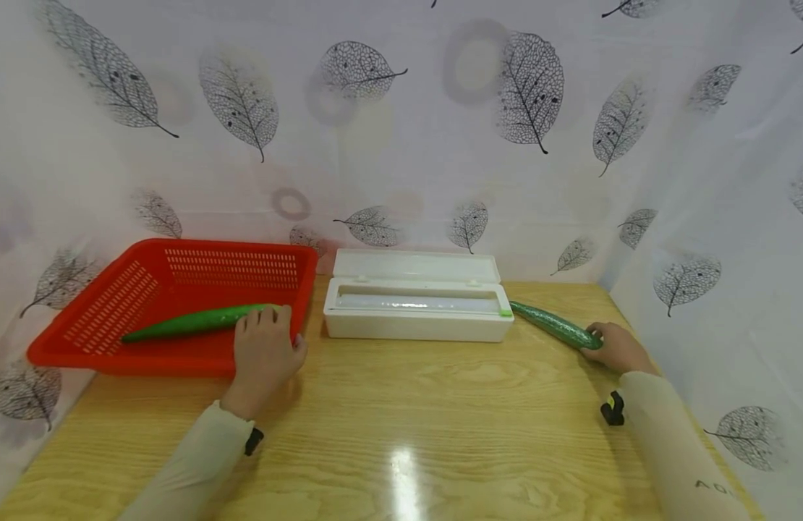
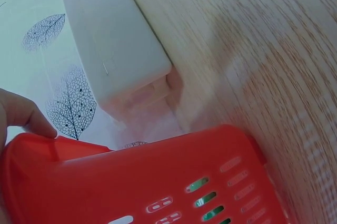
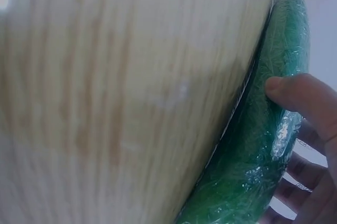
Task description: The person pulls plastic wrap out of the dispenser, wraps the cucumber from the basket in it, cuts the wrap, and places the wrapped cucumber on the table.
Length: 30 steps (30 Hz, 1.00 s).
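Note:
At the table's right side my right hand (image 1: pixel 618 349) grips the near end of a dark green cucumber (image 1: pixel 554 325) wrapped in clear film. The right wrist view shows the thumb (image 3: pixel 297 95) on top of the wrapped cucumber (image 3: pixel 279 129), with the other fingers at its far side. My left hand (image 1: pixel 265 351) holds the near right corner of a red plastic basket (image 1: pixel 173 365), its thumb (image 2: pixel 31 118) on the rim. Inside lies a brighter green cucumber (image 1: pixel 187 324), its right end beside the left fingers and partly hidden by them.
A white cling-film box (image 1: pixel 414 328) with its lid (image 1: pixel 414 266) raised stands at the back middle, a film roll (image 1: pixel 417 302) inside. The wooden table (image 1: pixel 440 405) meets leaf-patterned curtains (image 1: pixel 388 159) at the back and sides.

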Motion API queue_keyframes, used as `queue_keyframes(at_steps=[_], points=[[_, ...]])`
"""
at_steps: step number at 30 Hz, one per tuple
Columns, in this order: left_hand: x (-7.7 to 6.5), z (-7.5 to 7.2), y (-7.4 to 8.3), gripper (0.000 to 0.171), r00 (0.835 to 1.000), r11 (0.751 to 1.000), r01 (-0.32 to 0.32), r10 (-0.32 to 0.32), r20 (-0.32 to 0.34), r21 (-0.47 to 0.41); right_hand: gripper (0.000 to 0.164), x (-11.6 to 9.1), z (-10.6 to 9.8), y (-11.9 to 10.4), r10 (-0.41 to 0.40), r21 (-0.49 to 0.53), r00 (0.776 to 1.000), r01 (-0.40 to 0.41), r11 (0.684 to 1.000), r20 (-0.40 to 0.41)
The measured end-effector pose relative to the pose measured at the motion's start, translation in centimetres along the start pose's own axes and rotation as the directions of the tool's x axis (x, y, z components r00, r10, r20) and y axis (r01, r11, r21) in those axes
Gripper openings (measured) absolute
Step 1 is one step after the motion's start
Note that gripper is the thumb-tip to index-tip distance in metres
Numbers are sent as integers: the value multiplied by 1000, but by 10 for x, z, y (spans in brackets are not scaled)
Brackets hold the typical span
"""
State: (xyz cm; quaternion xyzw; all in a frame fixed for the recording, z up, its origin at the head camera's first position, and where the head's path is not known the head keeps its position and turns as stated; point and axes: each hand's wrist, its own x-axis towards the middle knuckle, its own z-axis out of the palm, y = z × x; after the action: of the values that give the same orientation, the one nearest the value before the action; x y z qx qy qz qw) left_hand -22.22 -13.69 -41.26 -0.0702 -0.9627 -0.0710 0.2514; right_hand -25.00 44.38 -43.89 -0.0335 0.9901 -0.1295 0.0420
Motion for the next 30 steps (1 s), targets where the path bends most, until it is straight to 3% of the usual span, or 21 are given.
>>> queue_keyframes(at_steps=[12, 21, 26, 30], points=[[-1, 2, 0, 41, 1000, 1000, 6, -7, -13, -8, 63, -4, 1, -2, -2, -26, 1000, 2, 1000, 15], [-1, 0, 1, 41, 1000, 1000, 20, -20, -8, -9, 66, -5, 0, -5, -9, -35, 999, 8, 999, -34], [0, -2, 4, 47, 1000, 1000, 5, -5, -23, -9, 69, -5, -8, -21, -39, -81, 994, 31, 996, -104], [4, -3, 13, 53, 995, 998, -69, 68, -67, -12, 71, -5, -17, -46, -94, -106, 981, 77, 991, -167]])
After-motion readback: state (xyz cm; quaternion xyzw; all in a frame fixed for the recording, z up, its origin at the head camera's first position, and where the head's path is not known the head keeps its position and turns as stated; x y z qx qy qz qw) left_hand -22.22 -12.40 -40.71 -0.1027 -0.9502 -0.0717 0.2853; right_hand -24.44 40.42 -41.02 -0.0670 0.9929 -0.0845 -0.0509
